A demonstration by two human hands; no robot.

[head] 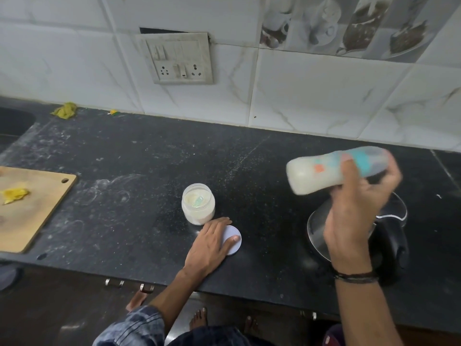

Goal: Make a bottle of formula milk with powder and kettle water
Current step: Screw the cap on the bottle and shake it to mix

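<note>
My right hand (pixel 356 211) holds a feeding bottle (pixel 324 171) tipped on its side above the counter, blurred by motion, with milky white liquid inside. Under that hand stands a steel kettle (pixel 321 228) with a black handle. An open jar of white powder (pixel 198 207) with a pale green scoop in it stands mid-counter. My left hand (pixel 209 243) lies flat on the jar's white round lid (pixel 235 239), just in front of the jar.
A wooden cutting board (pixel 32 208) with a yellow scrap lies at the left. A sink (pixel 12 121) is at the far left corner. A yellow cloth (pixel 65 110) sits by the tiled wall. A socket panel (pixel 178 59) is on the wall.
</note>
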